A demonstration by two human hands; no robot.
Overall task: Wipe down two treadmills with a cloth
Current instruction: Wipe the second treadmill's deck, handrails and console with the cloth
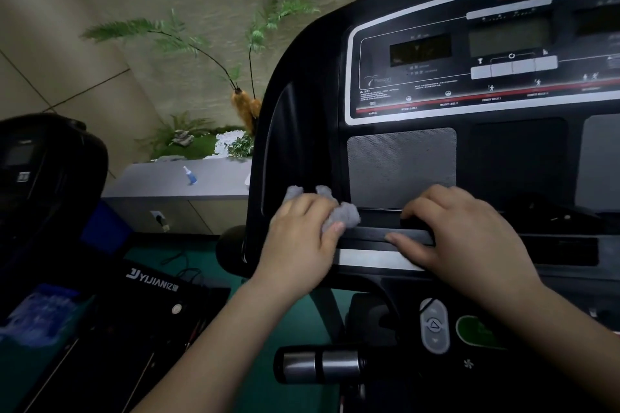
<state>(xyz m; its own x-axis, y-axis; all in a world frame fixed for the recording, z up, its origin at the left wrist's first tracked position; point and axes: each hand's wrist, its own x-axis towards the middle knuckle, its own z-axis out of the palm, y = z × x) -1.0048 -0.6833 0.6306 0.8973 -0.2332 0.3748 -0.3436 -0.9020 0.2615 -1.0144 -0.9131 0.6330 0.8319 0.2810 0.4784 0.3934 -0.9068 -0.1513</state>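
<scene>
Cloth (pixel 339 211) bunched under left hand (pixel 302 238); right hand (pixel 459 238) seemingly flat along crosswise console ledge (pixel 379 235).

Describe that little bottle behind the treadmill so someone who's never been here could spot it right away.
Start at the black Johnson treadmill console, then look past its left edge to the grey cabinet under the potted ferns. The small bottle stands alone on that cabinet top; its blue body and pale pointed cap make it the only blue thing there.

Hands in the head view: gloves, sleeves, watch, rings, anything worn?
Nothing worn that shows. Left hand and right hand are bare: no gloves, and no rings on the visible fingers. Both forearms are bare to the frame edge, with no sleeve, watch or band in view.
</scene>
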